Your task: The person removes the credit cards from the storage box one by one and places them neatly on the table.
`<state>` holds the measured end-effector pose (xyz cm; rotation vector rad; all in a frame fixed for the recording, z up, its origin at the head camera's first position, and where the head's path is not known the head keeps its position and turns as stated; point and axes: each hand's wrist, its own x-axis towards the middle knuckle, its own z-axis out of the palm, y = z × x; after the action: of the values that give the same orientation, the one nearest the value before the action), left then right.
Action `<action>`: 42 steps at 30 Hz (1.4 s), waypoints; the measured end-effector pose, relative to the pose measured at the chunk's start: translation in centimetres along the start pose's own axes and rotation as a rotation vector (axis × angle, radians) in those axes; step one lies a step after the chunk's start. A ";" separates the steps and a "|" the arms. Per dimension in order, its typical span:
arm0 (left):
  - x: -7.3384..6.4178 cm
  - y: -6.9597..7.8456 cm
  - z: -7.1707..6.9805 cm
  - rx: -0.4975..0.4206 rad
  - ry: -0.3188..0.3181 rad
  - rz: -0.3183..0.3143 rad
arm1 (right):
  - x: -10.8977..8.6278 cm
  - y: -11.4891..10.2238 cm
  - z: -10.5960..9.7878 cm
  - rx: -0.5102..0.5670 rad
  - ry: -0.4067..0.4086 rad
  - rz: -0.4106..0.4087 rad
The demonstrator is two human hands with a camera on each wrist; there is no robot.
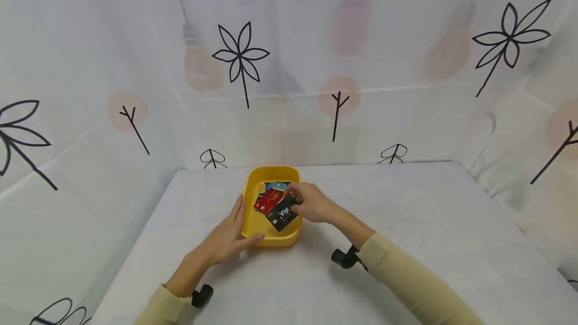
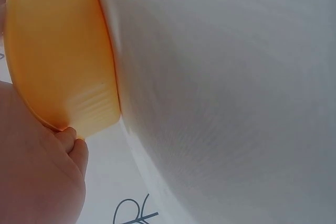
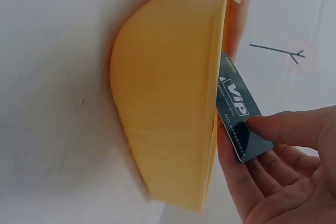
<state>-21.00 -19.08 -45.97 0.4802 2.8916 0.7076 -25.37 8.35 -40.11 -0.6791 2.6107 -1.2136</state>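
Flowered cloth (image 1: 289, 127) backs one white table (image 1: 384, 219). Over one yellow bin (image 1: 271, 241), the right hand (image 1: 313, 203) pinches one black card (image 1: 279, 218), partly hiding overlapping cards (image 1: 270, 197), red and blue, I can't count; the left hand (image 1: 228, 238) spreads against the bin's left side.

So both forearms slant in from the bottom of the head view, left (image 1: 186, 272) and right (image 1: 355, 229), sleeved. Left hand (image 1: 226, 238) sits lower middle, fingers pretty straight, thumb splayed rightward. Right hand (image 1: 313, 204)'s slightly higher, palm leftward-ish, thumb and fingers pinched together.
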 end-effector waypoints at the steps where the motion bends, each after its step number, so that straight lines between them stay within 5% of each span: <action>1: 0.0 0.0 0.0 -0.001 -0.001 -0.002 | 0.0 0.1 0.0 0.002 0.004 0.003; 15: 0.1 -0.1 0.1 0.010 0.003 0.005 | -0.7 1.8 -1.2 0.062 0.060 -0.009; 42: 0.1 -0.1 0.4 -0.023 -0.008 -0.030 | -2.2 4.1 -3.5 0.138 0.146 0.100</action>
<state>-21.03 -18.98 -46.33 0.4345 2.8733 0.7313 -25.99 14.07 -41.00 -0.4454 2.6088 -1.4458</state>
